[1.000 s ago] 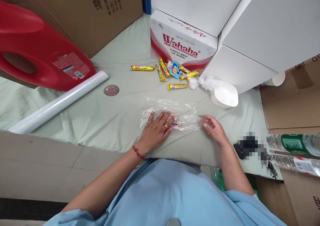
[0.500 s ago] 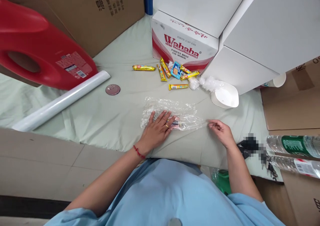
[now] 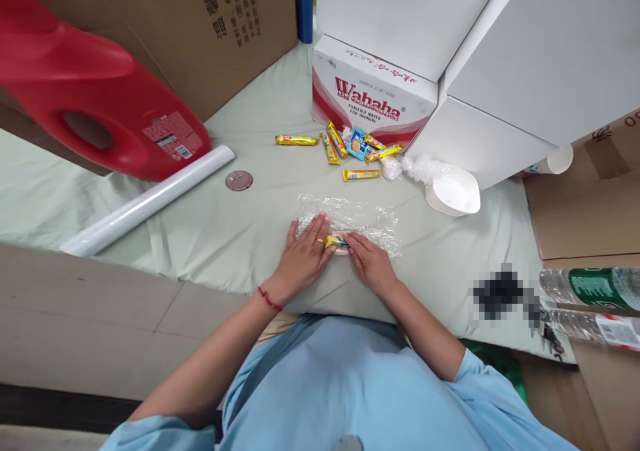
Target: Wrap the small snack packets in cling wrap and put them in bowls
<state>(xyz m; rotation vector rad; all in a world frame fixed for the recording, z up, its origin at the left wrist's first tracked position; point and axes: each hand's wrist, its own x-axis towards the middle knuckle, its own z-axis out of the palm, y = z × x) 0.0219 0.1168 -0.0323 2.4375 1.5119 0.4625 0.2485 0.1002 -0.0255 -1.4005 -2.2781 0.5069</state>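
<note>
My left hand (image 3: 306,258) presses flat, fingers slightly spread, seemingly pinning the crinkled clear plastic film (image 3: 363,219); my right hand's (image 3: 371,261) fingertips, grip unclear, apparently steady the slim yellow-wrapped stick packet (image 3: 335,241) between both hands.

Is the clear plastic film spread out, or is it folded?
Mostly spread, but wrinkled: the film lies across the cloth beyond the left hand and right hand. At its near edge, I cannot tell.
</note>
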